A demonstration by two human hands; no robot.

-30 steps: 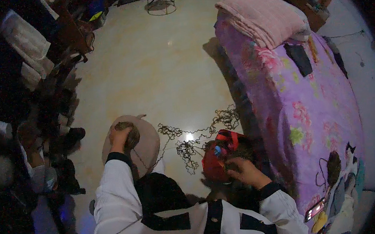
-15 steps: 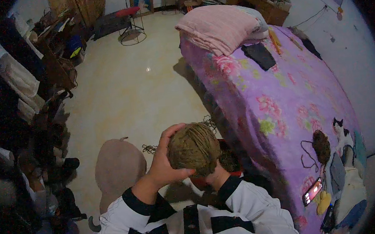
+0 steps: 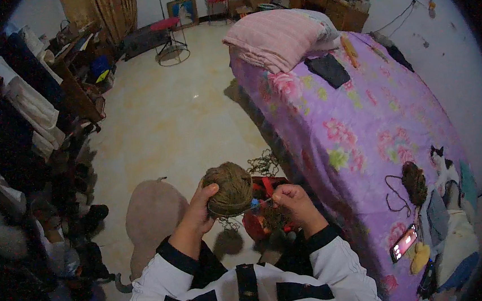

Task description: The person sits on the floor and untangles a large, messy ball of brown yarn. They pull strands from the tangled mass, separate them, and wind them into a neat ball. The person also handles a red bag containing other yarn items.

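A ball of brown-olive yarn point(image 3: 230, 188) rests in my left hand point(image 3: 199, 211), its thumb lying over the ball's near side and the fingers mostly hidden behind. Just right of it, my right hand point(image 3: 297, 204) is closed in a pinch on a thin strand of yarn point(image 3: 263, 204) that runs across from the ball. Beneath the hands stands a red container point(image 3: 252, 226) with more brownish yarn point(image 3: 278, 221) in it. Loose, crinkled yarn point(image 3: 263, 163) lies on the floor beyond the container.
To the right is a bed with a purple floral cover point(image 3: 359, 141), bearing a folded pink blanket point(image 3: 277, 37), a dark cloth point(image 3: 328, 71), a brown yarn bundle point(image 3: 413, 182), a lit phone point(image 3: 403, 244) and a black-and-white cat point(image 3: 441, 164). A beige padded shape point(image 3: 155, 219) sits left.
My right hand has left the ball and moved right, now pinching a strand. The ball has shifted slightly left in my left hand and shows a different side.
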